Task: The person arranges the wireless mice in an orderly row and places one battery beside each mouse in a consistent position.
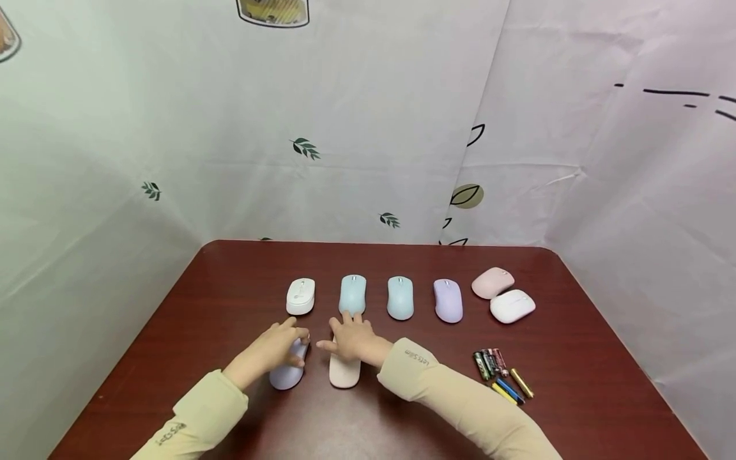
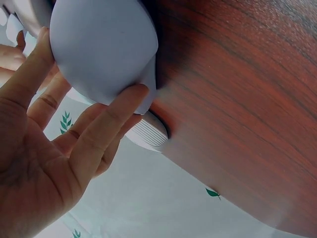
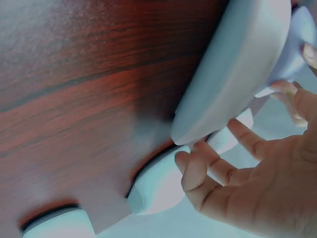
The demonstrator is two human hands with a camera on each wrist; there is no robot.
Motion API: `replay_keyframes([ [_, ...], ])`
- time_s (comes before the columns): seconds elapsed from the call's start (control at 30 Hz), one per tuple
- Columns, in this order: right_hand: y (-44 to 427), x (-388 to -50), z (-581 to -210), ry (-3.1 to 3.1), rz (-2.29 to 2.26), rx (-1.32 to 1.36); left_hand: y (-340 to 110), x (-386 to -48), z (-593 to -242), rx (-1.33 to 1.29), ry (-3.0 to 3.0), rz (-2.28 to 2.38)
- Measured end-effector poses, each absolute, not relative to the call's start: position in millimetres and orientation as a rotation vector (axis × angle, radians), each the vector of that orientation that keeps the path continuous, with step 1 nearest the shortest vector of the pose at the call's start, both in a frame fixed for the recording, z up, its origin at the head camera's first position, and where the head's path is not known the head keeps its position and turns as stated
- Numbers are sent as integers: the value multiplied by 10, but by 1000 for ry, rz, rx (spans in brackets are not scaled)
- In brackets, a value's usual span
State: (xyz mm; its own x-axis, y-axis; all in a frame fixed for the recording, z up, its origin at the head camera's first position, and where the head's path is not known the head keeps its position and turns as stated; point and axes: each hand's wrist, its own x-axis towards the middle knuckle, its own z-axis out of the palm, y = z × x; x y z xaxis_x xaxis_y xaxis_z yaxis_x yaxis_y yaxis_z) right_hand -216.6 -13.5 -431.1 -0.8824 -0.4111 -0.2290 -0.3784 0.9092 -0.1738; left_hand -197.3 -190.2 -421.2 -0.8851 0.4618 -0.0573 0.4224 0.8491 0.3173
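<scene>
A lavender mouse [image 1: 285, 377] lies near the table's front, and my left hand [image 1: 269, 348] grips its far part. In the left wrist view, thumb and fingers of the left hand [image 2: 54, 144] touch opposite edges of the lavender mouse [image 2: 104, 44]. To its right is a cream mouse [image 1: 345, 374], its far end covered by my right hand [image 1: 353, 340]. The right wrist view has the right hand [image 3: 257, 178] with loosely bent fingers at the end of the cream mouse [image 3: 237, 74]; how firmly they touch is unclear. Just beyond those fingertips sits a light blue mouse [image 1: 352, 294].
Along the back stand a white mouse [image 1: 301, 296], a second blue mouse [image 1: 400, 298] and a purple mouse [image 1: 448, 300]. Farther right, a pink mouse [image 1: 492, 283] is beside another white mouse [image 1: 512, 306]. Several batteries [image 1: 499, 374] lie at the right of the table [image 1: 581, 383].
</scene>
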Motion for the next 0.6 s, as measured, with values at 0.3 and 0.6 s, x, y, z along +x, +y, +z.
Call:
replay_keyframes([
  [0.3, 68, -2088, -4080, 2680, -266, -784, -1881, -1944, -4214, 691, 2942, 415],
  [0.6, 379, -2002, -3927, 2593, -445, -922, -1892, -1904, -4264, 698, 2983, 397],
])
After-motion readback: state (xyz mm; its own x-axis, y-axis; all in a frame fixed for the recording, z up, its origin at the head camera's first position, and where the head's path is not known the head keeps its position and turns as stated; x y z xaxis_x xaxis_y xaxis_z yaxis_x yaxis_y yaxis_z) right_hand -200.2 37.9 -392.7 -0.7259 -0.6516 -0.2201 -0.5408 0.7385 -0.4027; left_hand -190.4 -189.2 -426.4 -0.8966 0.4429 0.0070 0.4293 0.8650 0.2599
